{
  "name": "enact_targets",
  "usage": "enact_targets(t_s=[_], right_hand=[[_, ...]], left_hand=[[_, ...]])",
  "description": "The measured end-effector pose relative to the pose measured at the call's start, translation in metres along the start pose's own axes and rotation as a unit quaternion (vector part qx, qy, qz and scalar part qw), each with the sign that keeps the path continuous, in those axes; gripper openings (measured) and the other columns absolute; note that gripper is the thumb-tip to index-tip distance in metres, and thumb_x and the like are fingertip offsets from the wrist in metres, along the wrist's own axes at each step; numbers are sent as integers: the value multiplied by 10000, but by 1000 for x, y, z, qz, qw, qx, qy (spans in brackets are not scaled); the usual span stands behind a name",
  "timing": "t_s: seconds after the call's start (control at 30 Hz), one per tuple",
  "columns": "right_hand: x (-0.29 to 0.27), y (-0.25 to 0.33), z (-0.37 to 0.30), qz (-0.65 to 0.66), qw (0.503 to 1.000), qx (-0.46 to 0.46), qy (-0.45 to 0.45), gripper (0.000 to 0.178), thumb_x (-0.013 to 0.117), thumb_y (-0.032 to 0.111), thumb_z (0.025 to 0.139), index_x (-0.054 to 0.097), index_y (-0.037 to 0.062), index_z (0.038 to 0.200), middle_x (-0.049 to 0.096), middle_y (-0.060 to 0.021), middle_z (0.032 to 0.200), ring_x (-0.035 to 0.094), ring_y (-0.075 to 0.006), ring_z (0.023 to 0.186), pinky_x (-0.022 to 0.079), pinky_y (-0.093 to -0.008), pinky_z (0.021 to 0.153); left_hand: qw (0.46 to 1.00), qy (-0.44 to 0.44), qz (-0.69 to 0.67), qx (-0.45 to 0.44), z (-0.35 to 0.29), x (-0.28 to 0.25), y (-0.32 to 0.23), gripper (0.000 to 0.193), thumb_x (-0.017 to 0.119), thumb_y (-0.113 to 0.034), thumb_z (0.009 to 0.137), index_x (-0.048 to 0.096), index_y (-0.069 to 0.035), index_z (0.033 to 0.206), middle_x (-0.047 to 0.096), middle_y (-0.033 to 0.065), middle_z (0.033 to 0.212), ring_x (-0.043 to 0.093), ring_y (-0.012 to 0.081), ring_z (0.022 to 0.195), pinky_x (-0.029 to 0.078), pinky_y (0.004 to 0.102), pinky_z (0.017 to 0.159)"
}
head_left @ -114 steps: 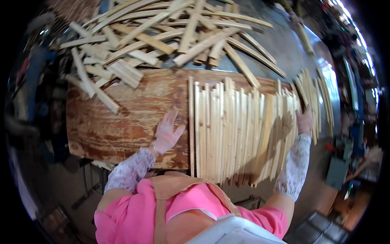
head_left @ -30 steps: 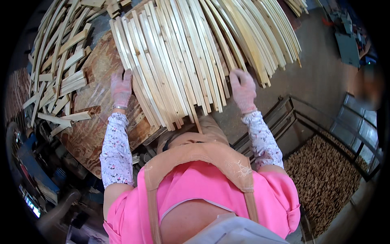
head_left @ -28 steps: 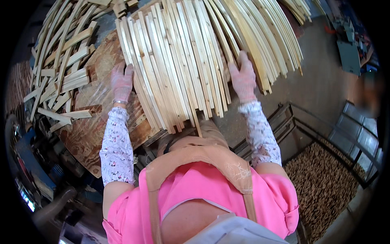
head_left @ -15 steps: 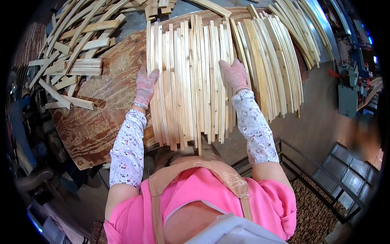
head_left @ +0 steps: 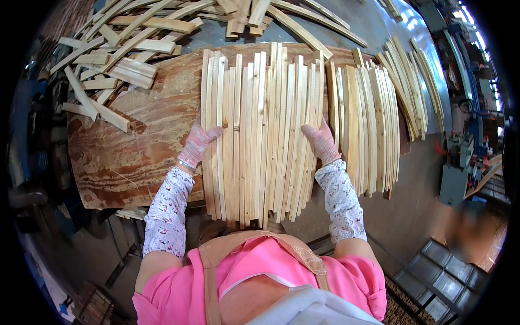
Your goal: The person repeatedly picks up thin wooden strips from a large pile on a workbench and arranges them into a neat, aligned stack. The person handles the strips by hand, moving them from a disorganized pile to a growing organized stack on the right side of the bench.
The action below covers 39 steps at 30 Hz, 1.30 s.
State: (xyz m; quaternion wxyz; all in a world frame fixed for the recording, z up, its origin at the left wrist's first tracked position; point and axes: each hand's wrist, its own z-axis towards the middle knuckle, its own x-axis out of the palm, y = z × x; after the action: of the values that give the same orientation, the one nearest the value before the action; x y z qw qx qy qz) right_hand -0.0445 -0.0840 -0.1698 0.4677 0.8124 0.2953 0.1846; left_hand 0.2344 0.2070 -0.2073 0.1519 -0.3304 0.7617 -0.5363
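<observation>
A wide row of long, narrow pale wooden strips [head_left: 262, 135] lies side by side in front of me, their ends uneven and the near ends reaching close to my apron. At the row's left edge is my left hand [head_left: 199, 142], in a pinkish knitted glove, thumb over the top of the strips and fingers down the side, partly hidden. My right hand [head_left: 322, 142], gloved alike, clasps the right edge in the same way. Between them the two hands squeeze the row from both sides.
A brown, worn plywood board [head_left: 130, 162] lies under the row. To the right stands a second row of strips [head_left: 368, 130], with more strips [head_left: 409, 92] beyond it. Loose offcuts [head_left: 132, 70] are heaped at the far left. A dark metal frame [head_left: 433, 276] is at lower right.
The board, strips and hands now appear lower in the picture, as the view has shifted. Both hands stay at the sides of the row, with the left thumb now lying further over the strips.
</observation>
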Motion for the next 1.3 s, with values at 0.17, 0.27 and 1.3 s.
enact_targets(t_s=[0.17,0.27,1.3], right_hand=[[24,61,-24,69,994,-79,24,788,796,36,899,414,-3,1587,697,-145,1292,703,-245,1138,583,-356,998],[9,115,-18,8,984,-174,19,856,859,60,879,397,-4,1596,695,-153,1312,716,-241,1130,595,-338,980],[-35,-78,-97,-655,745,-123,21,650,662,153,1009,415,121,1609,525,-171,1564,514,-326,1403,412,-437,1198]], left_hand=[[999,-16,-19,24,-31,-11,-46,688,868,-236,913,546,-7,1476,736,108,1222,720,191,1055,620,349,919],[979,-12,-124,160,-38,1,-130,760,878,-144,890,471,-12,1518,705,104,1259,710,199,1075,620,348,918],[873,-45,465,139,-133,-91,4,495,540,-317,1088,530,-59,1510,712,192,1354,672,364,1235,540,434,1053]])
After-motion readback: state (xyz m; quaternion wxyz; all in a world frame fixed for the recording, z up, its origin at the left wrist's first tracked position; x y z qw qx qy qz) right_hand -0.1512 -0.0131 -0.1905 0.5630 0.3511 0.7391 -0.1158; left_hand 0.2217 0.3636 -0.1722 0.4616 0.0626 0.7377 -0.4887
